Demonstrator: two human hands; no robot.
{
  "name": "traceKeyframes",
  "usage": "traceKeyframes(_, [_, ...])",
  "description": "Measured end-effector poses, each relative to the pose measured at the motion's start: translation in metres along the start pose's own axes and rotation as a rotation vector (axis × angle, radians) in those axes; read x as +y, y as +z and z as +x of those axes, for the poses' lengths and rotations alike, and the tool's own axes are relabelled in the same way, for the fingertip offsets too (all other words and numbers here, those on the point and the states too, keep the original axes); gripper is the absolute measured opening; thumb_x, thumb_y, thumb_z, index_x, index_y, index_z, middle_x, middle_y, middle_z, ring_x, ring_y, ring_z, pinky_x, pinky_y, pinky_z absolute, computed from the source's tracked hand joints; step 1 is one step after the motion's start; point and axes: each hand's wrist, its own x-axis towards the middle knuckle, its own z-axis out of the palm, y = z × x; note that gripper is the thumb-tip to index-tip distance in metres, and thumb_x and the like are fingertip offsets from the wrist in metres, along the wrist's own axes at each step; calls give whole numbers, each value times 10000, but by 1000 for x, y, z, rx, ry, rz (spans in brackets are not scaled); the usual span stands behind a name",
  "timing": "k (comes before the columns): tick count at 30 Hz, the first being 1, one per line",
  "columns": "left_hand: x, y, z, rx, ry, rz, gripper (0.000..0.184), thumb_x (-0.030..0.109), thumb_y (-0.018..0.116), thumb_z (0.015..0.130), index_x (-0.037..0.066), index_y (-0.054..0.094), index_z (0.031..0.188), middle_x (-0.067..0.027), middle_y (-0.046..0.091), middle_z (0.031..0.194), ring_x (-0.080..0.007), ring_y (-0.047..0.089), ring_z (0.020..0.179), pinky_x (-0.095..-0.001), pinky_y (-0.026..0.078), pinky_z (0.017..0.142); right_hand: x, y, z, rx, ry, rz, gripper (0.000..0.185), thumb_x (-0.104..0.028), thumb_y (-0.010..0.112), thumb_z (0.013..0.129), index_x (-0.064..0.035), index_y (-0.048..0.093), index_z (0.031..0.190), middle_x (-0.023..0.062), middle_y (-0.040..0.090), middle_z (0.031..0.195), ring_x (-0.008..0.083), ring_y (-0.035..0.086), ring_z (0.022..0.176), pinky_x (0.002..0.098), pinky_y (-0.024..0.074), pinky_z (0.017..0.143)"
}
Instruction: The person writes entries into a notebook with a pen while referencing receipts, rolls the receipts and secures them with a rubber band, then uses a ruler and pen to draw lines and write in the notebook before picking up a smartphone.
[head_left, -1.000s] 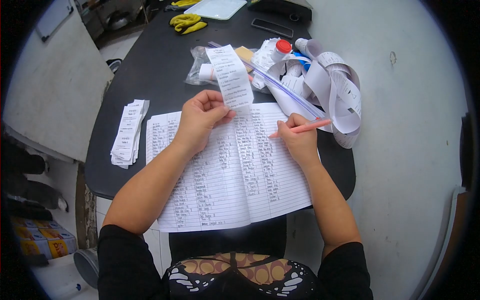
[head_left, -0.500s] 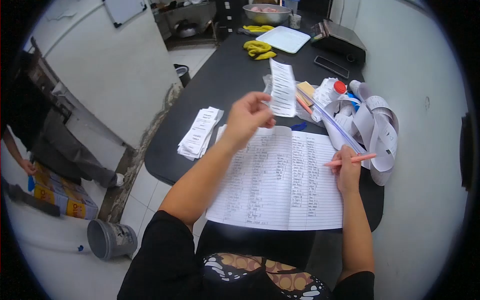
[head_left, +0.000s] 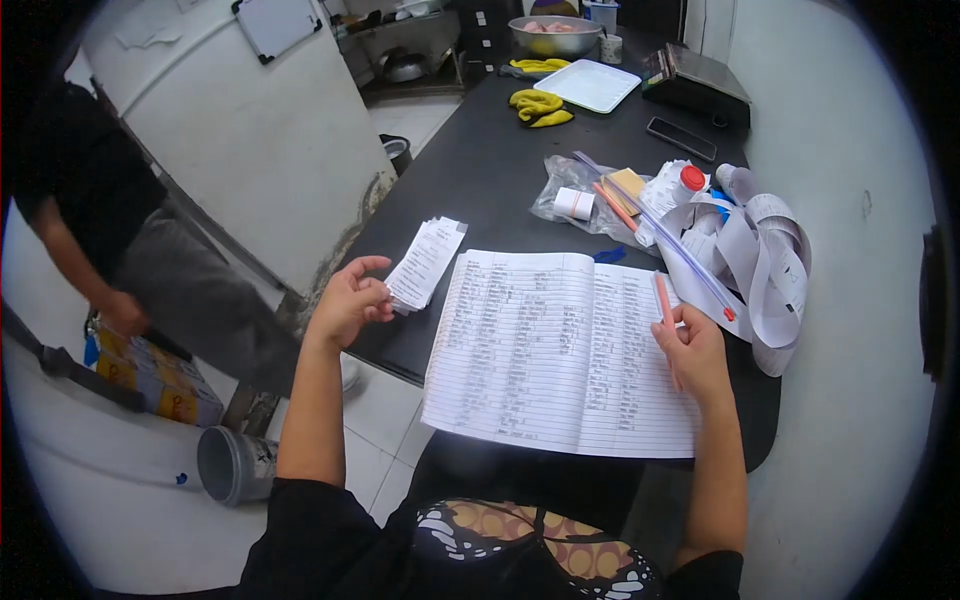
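Black tabletop (head_left: 480, 170) bears receipts (head_left: 430, 255) beside parted left fingers (head_left: 368, 264); right fingers (head_left: 690, 316) grip pen (head_left: 662, 294).

At the centre I have a white notebook (head_left: 510, 370) with fine ruled lines and columns of dark handwriting, a coral-pink pen (head_left: 662, 292) at its right page and, to the left, white slips (head_left: 428, 262) with dark print, against a black table (head_left: 460, 170). Toward the top I pick out yellow-and-dark gloves (head_left: 540, 104) and a white tray (head_left: 595, 85), with a red cap (head_left: 692, 178) and white paper (head_left: 775, 240) right of centre. Along the bottom I get a black shirt (head_left: 580, 555) patterned with white wing shapes and brownish circles on tan, and at left grey trousers (head_left: 200, 280) and a grey bucket (head_left: 228, 465).
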Motion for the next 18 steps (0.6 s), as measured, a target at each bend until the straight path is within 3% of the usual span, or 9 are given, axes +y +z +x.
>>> traceKeyframes(4, [12,6,-4,-50,66,-8,451,-27,587,785,-20,433,1210,-55,603,783,-136,610,674,-293,543,637,-10,-3,-6,-38,-31,-396,249,-226,691,797,-17,580,875,27,528,567,74,468,489,278,366,461])
traceKeyframes(7, [16,33,-10,-85,197,-161,422,-24,579,800,-19,443,1199,-64,601,816,-149,614,722,-303,541,696,-6,7,-5,365,-582,-477,228,-221,677,816,-24,579,876,23,543,594,74,478,537,255,383,491])
traceKeyframes(9, [21,71,-21,-150,277,-269,415,-33,578,800,-17,452,1195,-62,593,835,-153,611,763,-305,533,725,-39,21,-17,125,-213,46,200,-198,644,848,-33,572,935,41,587,679,79,517,578,256,400,502])
traceKeyframes(11, [13,97,-30,-258,344,-332,409,-65,589,787,-13,481,1178,-42,574,870,-134,595,825,-292,510,778,-53,47,-23,-204,12,583,371,-164,565,898,-70,422,1228,105,632,890,119,601,689,260,490,556])
traceKeyframes(13, [0,109,-40,-407,295,-264,401,-86,601,776,-3,514,1159,-15,558,889,-102,568,821,-253,486,778,-74,67,-30,-313,117,752,514,-154,556,904,-79,299,1342,152,616,1024,159,631,836,272,522,696])
traceKeyframes(16, [-15,126,-55,-525,228,-193,387,-63,628,768,11,541,1138,-17,565,902,-98,561,824,-255,476,775,-61,97,-25,-271,21,1059,476,-101,572,886,-62,356,1309,140,612,1042,153,620,875,257,504,751])
traceKeyframes(18, [-14,123,-54,-521,288,-8,373,-33,647,766,8,547,1123,-30,580,925,-107,565,838,-261,472,771,-47,106,-17,-186,-105,831,399,1,563,844,-28,456,1227,136,612,1050,140,616,888,245,489,785])
